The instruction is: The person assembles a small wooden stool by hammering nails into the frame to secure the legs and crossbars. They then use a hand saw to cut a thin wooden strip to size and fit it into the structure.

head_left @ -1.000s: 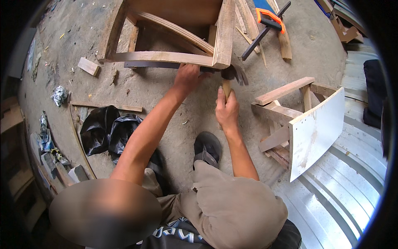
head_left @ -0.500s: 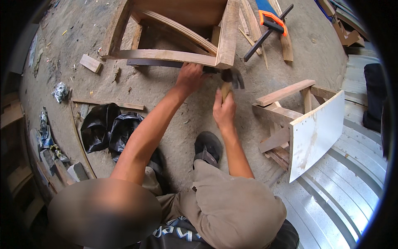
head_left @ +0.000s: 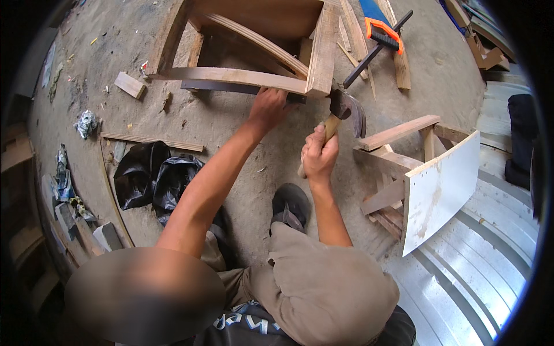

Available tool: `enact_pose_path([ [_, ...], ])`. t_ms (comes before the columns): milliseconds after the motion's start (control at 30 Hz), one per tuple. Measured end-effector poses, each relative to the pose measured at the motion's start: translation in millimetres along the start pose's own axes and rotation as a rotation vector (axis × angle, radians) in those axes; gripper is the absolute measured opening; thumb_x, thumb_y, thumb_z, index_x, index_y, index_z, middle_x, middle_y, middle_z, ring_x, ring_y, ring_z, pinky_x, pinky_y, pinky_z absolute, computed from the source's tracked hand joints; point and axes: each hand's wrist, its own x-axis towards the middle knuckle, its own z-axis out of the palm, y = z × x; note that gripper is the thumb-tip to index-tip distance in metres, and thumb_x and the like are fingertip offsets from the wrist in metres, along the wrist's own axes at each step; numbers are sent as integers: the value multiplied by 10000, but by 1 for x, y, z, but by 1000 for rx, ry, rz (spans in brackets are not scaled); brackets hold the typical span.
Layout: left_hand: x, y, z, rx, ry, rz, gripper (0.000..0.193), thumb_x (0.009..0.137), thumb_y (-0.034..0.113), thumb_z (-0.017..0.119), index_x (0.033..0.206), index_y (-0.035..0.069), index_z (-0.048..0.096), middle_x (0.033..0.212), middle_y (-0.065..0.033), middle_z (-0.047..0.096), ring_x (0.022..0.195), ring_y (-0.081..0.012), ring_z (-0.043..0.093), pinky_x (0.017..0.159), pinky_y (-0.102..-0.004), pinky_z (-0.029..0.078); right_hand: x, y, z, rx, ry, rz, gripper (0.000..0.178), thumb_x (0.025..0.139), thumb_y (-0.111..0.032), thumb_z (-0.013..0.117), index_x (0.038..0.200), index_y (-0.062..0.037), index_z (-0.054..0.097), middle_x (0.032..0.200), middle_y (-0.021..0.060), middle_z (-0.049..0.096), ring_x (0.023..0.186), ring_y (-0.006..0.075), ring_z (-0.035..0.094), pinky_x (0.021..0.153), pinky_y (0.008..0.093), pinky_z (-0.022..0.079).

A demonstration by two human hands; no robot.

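A claw hammer (head_left: 333,124) with a wooden handle and dark metal head is gripped in my right hand (head_left: 321,153). Its head is just right of the near corner of an open wooden frame (head_left: 231,75), apart from it. At the frame's near rail, my left hand (head_left: 269,108) has its fingers closed about a dark flat strip (head_left: 222,86) that runs along under the rail. The fingertips are partly hidden by the wood, and the strip's right end sticks out past them.
A handsaw (head_left: 384,36) with an orange and black handle lies beyond the frame, by a dark bar (head_left: 369,63) and wood strips. To the right, a small wooden stool (head_left: 441,184) with a white top lies on its side. Black plastic (head_left: 138,176) and a wood block (head_left: 130,85) are at left.
The hammer has swung right and away from the frame's near corner, with its head now turned to the right. My left hand stays at the rail on the dark strip.
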Motion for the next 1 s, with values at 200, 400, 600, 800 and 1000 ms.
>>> enact_pose_path([
  [200,4,-6,2,-13,100,81,565,812,377,763,1220,15,613,1066,-180,691,1065,-327,648,994,-434,448,12,-7,-3,-264,-80,-54,383,1020,-322,557,984,58,586,728,221,638,637,384,629,616,451,483],
  [400,4,-2,5,-11,36,30,582,808,347,773,1231,-13,598,1079,-189,685,1069,-325,643,1008,-440,439,9,16,-2,-186,-50,-71,405,1018,-343,546,932,50,596,749,193,650,635,330,628,613,422,484],
  [600,0,-11,8,-38,59,32,606,804,375,790,1259,30,588,1131,-192,681,1091,-365,635,985,-462,444,8,1,-2,17,-61,93,428,1022,-371,539,873,28,580,639,111,610,569,235,622,548,387,477],
  [800,1,-8,8,-48,81,43,608,809,377,783,1264,27,582,1145,-196,674,1111,-366,625,987,-464,441,14,0,-6,106,-168,254,390,1023,-347,558,830,-8,541,594,64,560,422,143,503,398,338,402],
  [1000,6,-4,6,-39,67,29,618,807,368,782,1276,24,575,1141,-193,674,1116,-350,627,1009,-453,432,5,7,3,327,-197,236,407,1028,-423,549,831,-84,440,585,-12,439,398,75,402,355,269,340],
])
